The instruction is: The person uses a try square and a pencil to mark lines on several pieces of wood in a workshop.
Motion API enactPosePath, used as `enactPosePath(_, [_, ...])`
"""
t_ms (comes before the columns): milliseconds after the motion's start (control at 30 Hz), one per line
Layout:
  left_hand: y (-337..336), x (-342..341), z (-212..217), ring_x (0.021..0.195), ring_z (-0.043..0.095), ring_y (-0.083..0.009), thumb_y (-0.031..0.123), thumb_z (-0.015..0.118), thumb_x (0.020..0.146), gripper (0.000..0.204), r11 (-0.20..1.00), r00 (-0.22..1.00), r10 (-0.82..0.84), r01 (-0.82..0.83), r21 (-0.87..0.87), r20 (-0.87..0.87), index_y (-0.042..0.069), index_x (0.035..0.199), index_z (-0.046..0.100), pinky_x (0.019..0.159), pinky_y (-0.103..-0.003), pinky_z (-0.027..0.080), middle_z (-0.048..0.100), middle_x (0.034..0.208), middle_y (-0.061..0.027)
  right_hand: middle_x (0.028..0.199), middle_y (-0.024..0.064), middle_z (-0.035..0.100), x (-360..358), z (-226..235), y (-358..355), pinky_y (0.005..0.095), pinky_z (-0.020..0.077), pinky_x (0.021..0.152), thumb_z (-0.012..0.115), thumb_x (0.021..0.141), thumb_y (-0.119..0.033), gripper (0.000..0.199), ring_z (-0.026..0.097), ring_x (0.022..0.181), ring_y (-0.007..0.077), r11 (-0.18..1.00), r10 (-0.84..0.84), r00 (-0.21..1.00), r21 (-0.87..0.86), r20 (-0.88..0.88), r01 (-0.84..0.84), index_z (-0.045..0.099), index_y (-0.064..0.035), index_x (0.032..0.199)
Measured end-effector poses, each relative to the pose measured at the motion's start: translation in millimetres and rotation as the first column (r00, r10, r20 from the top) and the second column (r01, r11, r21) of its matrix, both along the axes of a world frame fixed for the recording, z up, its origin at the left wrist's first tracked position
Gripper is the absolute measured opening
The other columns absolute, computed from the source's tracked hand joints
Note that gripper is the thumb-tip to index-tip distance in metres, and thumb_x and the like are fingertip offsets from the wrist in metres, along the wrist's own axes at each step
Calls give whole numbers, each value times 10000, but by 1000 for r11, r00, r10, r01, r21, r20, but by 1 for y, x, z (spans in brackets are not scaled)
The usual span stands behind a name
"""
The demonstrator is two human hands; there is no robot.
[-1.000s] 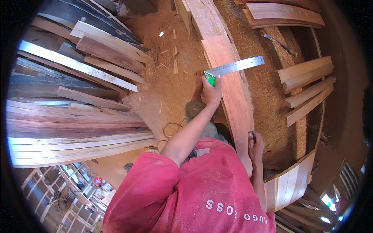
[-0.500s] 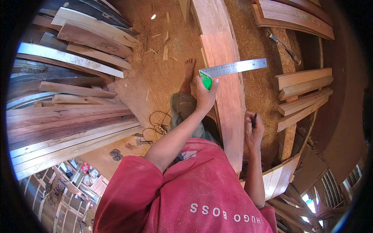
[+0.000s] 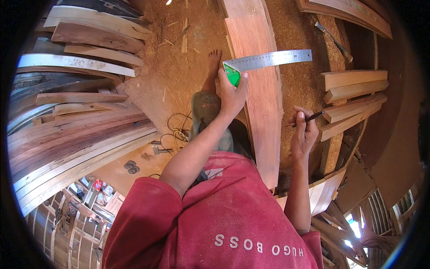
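Note:
My left hand (image 3: 233, 93) is closed on the green stock of a try square (image 3: 233, 77). The square's metal ruled blade lies across a long reddish plank (image 3: 263, 121) and sticks out past its right edge. The stock sits by the plank's left edge. Right of the plank, my right hand (image 3: 304, 134) is closed round a slim black pen (image 3: 315, 116), held in the air and apart from the wood. The pen points sideways between thumb and fingers.
Stacked boards (image 3: 80, 143) fill the left side. Short wood pieces (image 3: 354, 80) lie at the right, below a hammer-like tool (image 3: 333, 40) with a long handle. Sandals (image 3: 131, 167) and a coiled cord (image 3: 179, 133) lie on the sawdust-strewn floor at left.
My right hand has moved right, away from the plank, and the pen has turned so more of it shows. The whole view has shifted a little; my left hand still holds the square across the plank.

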State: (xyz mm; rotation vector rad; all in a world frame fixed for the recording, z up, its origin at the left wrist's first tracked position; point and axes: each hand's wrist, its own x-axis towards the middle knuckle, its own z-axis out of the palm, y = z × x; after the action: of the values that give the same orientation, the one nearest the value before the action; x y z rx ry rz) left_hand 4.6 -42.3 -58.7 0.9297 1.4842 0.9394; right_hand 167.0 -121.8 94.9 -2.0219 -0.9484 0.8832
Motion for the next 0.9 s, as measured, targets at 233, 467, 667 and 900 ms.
enactPosePath(233, [-2,0,-8,910,604,-145,188,706,983,375,999,999,-9,10,38,-48,1,1182,448,801,-336,516,618,1020,-90,866,27,593,4,-3,9,283,454,754,485,1106,-278,335,534,800,117,1000,-6,997,-14,73,7,645,-17,972])
enactPosePath(467, [-3,-1,-14,907,602,-138,162,701,982,387,998,993,-39,45,49,-110,0,1223,447,797,-332,516,615,1022,-83,820,5,577,4,-11,42,261,441,705,562,1086,-264,282,520,761,92,1000,-11,1000,9,-6,11,640,-19,969])
enactPosePath(667, [1,0,3,1017,603,-298,235,711,966,455,1000,999,3,-2,-23,46,-28,1230,450,891,-441,490,593,1102,-204,811,29,632,-3,-18,79,268,478,718,594,1073,-230,236,588,783,99,996,61,998,70,-20,-59,649,-11,1003])
enactPosePath(900, [0,1,-6,1057,574,-347,312,724,968,518,999,998,-12,15,39,-61,-28,1254,457,924,-471,461,577,1106,-230,786,111,720,-17,-62,139,315,537,689,655,1033,-268,304,692,740,160,969,242,970,60,-1,-241,688,33,1004])
